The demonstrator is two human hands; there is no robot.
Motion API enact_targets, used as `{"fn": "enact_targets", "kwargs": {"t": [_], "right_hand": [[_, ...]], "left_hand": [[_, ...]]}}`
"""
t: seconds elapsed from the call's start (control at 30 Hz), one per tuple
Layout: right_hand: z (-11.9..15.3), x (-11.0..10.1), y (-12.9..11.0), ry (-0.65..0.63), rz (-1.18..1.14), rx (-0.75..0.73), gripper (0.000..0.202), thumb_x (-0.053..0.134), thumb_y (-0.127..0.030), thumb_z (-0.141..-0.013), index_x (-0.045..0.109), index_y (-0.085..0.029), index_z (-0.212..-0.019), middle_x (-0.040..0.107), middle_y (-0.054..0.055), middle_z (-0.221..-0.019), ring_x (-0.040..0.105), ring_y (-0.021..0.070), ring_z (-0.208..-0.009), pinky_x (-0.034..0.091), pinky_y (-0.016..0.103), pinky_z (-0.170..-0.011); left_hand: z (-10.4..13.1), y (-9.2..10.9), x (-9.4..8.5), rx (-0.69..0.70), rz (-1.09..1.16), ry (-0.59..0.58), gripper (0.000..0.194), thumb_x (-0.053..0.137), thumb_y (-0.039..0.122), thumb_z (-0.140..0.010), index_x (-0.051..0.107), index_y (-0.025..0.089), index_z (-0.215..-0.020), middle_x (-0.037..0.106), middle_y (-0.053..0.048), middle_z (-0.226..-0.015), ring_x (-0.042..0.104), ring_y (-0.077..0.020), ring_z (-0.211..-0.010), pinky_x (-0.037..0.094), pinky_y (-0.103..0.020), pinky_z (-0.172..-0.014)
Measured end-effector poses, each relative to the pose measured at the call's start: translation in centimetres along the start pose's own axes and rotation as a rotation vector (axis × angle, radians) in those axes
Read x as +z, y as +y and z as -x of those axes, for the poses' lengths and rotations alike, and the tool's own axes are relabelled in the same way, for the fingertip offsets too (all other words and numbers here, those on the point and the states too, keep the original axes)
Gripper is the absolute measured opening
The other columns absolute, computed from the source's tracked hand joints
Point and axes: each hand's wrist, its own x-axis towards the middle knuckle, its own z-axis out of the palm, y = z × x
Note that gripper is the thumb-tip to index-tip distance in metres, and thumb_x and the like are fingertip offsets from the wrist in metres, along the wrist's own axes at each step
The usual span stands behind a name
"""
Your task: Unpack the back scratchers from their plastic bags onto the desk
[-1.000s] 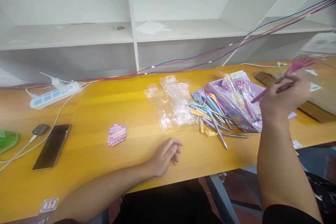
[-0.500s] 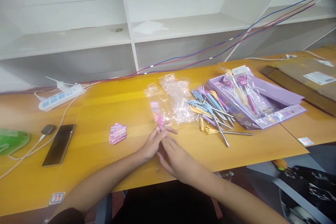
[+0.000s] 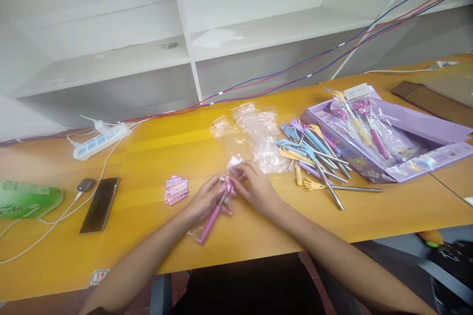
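A pink back scratcher [image 3: 210, 225] with a metal shaft lies inside a clear plastic bag [image 3: 194, 231], slanting toward me at the table's front. My left hand [image 3: 206, 201] is closed around the bagged scratcher near its hand-shaped head. With closed fingers, my right hand [image 3: 258, 188] grips the bag's top end, beside a small white-looking card or label [image 3: 233, 161]. Its fingertips are partly hidden. Beyond my hands lie flat clear bags [image 3: 258, 133]. A pile of blue, yellow and purple back scratchers [image 3: 314, 150] is to the right. Small pink printed cards [image 3: 176, 190] are stacked to the left.
A purple box [image 3: 384, 174] at the right holds bagged scratchers. Behind it is brown cardboard [image 3: 436, 101]. On the left are a power strip [image 3: 101, 141], a phone [image 3: 99, 205], white cables and a green pack [image 3: 31, 200]. White shelves [image 3: 121, 66] and coloured wires run along the back.
My hands have moved apart from their overlapped position. The bagged scratcher now shows its pink handle pointing toward me, and my right hand has shifted to the bag's top. The view has swung left.
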Motion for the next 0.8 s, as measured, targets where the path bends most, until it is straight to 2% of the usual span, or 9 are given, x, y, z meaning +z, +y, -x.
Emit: {"fn": "enact_targets", "kwargs": {"t": [0.13, 0.27, 0.43, 0.53, 0.7, 0.8], "right_hand": [[0.4, 0.3, 0.0, 0.035, -0.036, -0.002, 0.015, 0.066, -0.022, -0.103, 0.061, -0.023, -0.117, 0.063, 0.009, -0.107, 0.066, 0.0201, -0.091, 0.063, 0.036, -0.073], [0.3, -0.4, 0.0, 0.009, -0.013, -0.001, 0.020, 0.069, -0.024, -0.102, 0.063, -0.025, -0.121, 0.065, 0.010, -0.113, 0.067, 0.0241, -0.102, 0.063, 0.043, -0.085], [0.2, -1.0, -0.1, 0.013, -0.013, -0.049, 0.024, 0.071, -0.023, -0.099, 0.066, -0.026, -0.122, 0.067, 0.010, -0.113, 0.067, 0.0256, -0.107, 0.062, 0.046, -0.091], [0.3, -1.0, -0.3, -0.001, -0.034, -0.072, 0.028, 0.072, -0.021, -0.098, 0.065, -0.026, -0.124, 0.067, 0.010, -0.114, 0.068, 0.0251, -0.106, 0.063, 0.045, -0.089], [0.7, -0.3, -0.8, 0.058, 0.008, -0.129, 0.019, 0.066, -0.010, -0.096, 0.063, -0.024, -0.108, 0.067, 0.010, -0.109, 0.069, 0.0243, -0.103, 0.064, 0.042, -0.086], [0.9, 0.1, -1.1, 0.079, 0.064, -0.142, 0.020, 0.063, -0.007, -0.095, 0.061, -0.024, -0.106, 0.068, 0.011, -0.109, 0.070, 0.0256, -0.105, 0.065, 0.043, -0.086]], "left_hand": [[0.6, 0.0, -0.5, -0.066, -0.138, -0.029, 0.080, 0.067, 0.058, -0.099, 0.034, 0.020, -0.160, 0.071, -0.001, -0.065, 0.071, -0.0211, -0.050, 0.059, -0.028, -0.047], [1.3, 0.4, -0.8, -0.119, -0.248, -0.020, 0.086, 0.067, 0.059, -0.100, 0.030, 0.020, -0.167, 0.069, 0.000, -0.059, 0.066, -0.0182, -0.041, 0.051, -0.021, -0.040], [1.5, 0.4, -0.9, -0.126, -0.288, -0.059, 0.091, 0.067, 0.058, -0.100, 0.026, 0.019, -0.170, 0.070, 0.000, -0.058, 0.064, -0.0162, -0.040, 0.051, -0.019, -0.039], [1.6, 0.0, -1.0, -0.107, -0.291, -0.051, 0.091, 0.068, 0.058, -0.099, 0.026, 0.020, -0.171, 0.070, -0.001, -0.059, 0.064, -0.0159, -0.041, 0.052, -0.020, -0.041], [1.7, -0.4, -0.9, -0.107, -0.335, -0.074, 0.091, 0.070, 0.054, -0.100, 0.026, 0.019, -0.171, 0.071, -0.001, -0.064, 0.065, -0.0147, -0.045, 0.054, -0.021, -0.045], [1.8, -0.4, -0.8, -0.118, -0.364, -0.082, 0.089, 0.069, 0.052, -0.100, 0.026, 0.020, -0.171, 0.071, -0.001, -0.065, 0.065, -0.0142, -0.047, 0.055, -0.022, -0.047]]}}
